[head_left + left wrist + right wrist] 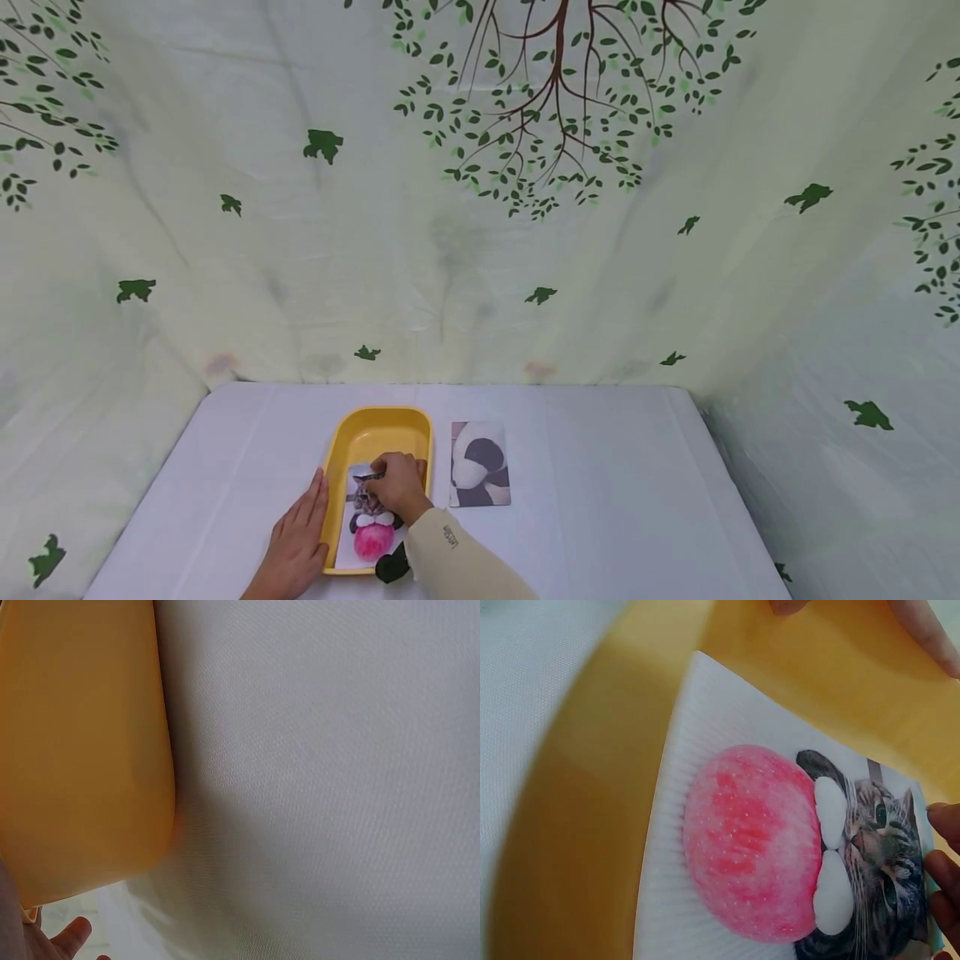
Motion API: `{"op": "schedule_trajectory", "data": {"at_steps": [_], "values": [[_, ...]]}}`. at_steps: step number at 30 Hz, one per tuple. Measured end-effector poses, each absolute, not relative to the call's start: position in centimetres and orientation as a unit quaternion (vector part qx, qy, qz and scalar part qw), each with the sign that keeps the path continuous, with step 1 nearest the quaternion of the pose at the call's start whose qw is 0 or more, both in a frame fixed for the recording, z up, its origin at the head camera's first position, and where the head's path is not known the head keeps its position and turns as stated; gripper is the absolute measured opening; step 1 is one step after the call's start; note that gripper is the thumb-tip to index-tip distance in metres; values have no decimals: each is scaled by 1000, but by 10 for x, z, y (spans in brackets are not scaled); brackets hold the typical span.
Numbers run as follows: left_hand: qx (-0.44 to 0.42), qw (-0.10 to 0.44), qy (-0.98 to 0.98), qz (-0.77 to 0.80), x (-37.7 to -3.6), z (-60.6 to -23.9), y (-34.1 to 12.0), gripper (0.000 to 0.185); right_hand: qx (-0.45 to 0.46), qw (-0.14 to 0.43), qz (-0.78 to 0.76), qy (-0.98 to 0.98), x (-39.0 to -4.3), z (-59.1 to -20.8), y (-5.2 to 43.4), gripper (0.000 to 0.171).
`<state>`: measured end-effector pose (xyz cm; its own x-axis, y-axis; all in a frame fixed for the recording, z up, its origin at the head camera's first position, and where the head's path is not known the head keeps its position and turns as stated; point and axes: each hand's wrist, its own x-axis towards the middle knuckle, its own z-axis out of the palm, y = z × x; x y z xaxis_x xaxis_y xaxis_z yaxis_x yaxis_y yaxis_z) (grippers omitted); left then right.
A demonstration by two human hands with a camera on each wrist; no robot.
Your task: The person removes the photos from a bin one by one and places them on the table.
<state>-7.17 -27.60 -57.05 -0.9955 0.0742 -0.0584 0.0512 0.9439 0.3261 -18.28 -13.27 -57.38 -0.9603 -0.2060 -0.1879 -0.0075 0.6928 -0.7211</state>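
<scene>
Nearest the person, the left hand [294,540] lies flat on the counter [615,517], its straight fingers against the outer wall of the yellow tray [375,427] and gripping nothing. The right hand [397,486] reaches into the tray, its curled fingers [945,825] on the far edge of the cat photo [735,847], which lies picture-up on the tray floor. Judging by this, the step is placing or lifting that photo; the next move calls for a clean pinch on its thin edge. Beyond, beside the tray, a panda photo [480,464] lies on the counter.
</scene>
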Motion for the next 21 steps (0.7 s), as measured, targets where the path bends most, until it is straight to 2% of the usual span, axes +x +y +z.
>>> {"op": "schedule_trajectory", "data": {"at_steps": [21], "values": [[41,17,986,160,-71,-572,-278,84,-51,114,-585,801,-184,-571,-129,13]]}}
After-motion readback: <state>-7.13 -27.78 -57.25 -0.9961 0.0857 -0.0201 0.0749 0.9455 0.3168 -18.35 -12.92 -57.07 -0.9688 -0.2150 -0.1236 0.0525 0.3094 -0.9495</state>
